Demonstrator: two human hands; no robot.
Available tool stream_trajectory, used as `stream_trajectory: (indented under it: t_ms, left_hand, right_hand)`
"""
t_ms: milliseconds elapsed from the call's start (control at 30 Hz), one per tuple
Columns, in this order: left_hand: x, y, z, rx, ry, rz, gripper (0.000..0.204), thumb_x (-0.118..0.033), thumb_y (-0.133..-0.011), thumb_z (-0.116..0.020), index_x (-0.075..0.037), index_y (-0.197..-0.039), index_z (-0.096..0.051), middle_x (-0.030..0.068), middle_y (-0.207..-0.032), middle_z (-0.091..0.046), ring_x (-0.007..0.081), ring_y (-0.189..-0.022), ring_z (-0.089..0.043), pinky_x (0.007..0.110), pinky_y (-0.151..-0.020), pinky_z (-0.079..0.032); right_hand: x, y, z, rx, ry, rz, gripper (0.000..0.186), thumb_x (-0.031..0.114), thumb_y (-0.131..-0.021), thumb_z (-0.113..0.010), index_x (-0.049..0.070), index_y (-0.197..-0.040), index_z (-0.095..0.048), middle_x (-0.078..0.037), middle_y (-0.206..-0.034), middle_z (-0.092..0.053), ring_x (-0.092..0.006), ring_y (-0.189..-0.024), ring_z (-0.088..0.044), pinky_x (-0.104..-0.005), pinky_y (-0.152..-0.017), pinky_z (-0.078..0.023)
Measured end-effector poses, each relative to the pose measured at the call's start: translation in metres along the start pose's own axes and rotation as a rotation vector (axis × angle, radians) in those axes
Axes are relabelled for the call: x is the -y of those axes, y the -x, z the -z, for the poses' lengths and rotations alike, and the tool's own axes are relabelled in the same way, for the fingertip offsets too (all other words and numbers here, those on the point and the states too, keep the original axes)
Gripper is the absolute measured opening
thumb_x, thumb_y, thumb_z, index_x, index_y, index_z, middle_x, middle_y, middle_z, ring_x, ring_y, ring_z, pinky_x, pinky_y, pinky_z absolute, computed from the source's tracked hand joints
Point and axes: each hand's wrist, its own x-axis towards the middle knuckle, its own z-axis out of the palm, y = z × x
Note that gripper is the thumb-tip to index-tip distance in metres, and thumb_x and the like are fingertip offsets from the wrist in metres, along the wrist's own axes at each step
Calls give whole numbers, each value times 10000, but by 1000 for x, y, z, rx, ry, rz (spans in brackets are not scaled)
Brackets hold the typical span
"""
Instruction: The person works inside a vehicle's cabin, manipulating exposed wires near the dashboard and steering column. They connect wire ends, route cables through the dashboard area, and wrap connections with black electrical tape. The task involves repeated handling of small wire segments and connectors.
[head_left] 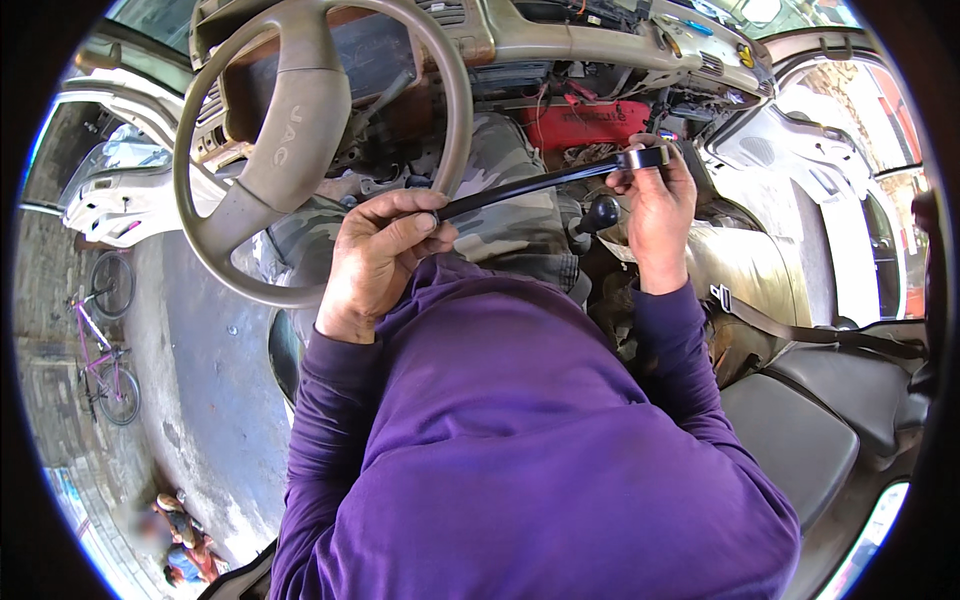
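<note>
A long, slim black bar with a shiny, broader end stretches between my two hands, in front of my chest. Its near-left tip is pinched between the thumb and fingers of my left hand, beside the lower right of the steering wheel. My right hand grips the shiny end, with the fingers curled around it. The bar tilts slightly upward to the right. Below it, close to my right hand, stands a gear lever with a round black knob.
The dashboard is opened up, with loose wires and a red box-like object beneath it. A seat belt buckle and grey seat are at right. Outside on the left are a bicycle and people.
</note>
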Motion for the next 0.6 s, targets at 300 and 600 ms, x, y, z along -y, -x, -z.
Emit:
stream_trajectory:
  t_ms: [300, 600]
  left_hand:
    - [10, -7, 2, -9, -84, -52, 140, 51, -934, -635, 25, -1068, -664, 160, -978, -721, 217, -849, -719, 332, -779, -612]
    - [12, -10, -12, -92, -3, -46, 145, 34, -948, -637, 21, -1092, -655, 125, -976, -711, 213, -843, -728, 336, -790, -625]
  right_hand:
    - [10, 5, -19, 38, -14, -24, 262, 221, -979, -699, 18, -1133, -641, -28, -880, -664, -121, -696, -664, -241, -643, -468]
    - [9, 5, -29, 21, 1, -49, 291, 257, -979, -709, 16, -1123, -634, -24, -866, -658, -116, -678, -656, -232, -632, -460]
